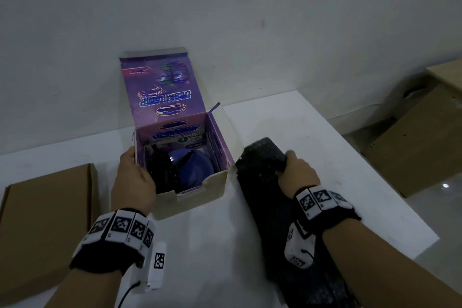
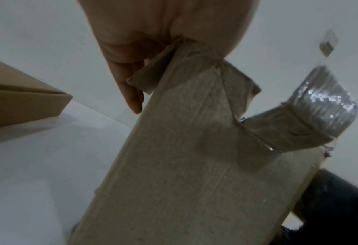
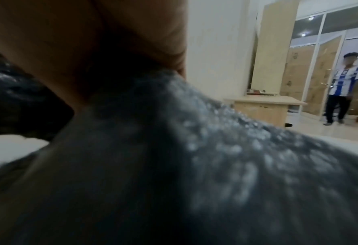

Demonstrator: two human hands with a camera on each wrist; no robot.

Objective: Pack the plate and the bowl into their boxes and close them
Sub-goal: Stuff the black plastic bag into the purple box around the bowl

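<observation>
An open purple box [image 1: 195,197] stands mid-table with its lid flap raised toward the wall. Inside lie a blue bowl [image 1: 193,170] and some black bubble wrap. My left hand [image 1: 133,172] grips the box's left wall at the rim; in the left wrist view its fingers [image 2: 131,94] curl round a cardboard flap of the box [image 2: 184,165]. My right hand [image 1: 295,170] grips the far end of a long black bubble-wrap sheet [image 1: 265,190] lying right of the box, seen close up as bubble wrap [image 3: 194,165]. No plate shows.
A flat brown cardboard box [image 1: 47,220], closed, lies at the table's left, also visible as the brown box [image 2: 16,102]. The white table [image 1: 220,257] ends against the wall behind. Large cartons [image 1: 420,147] sit on the floor at right. A person [image 3: 341,89] stands far off.
</observation>
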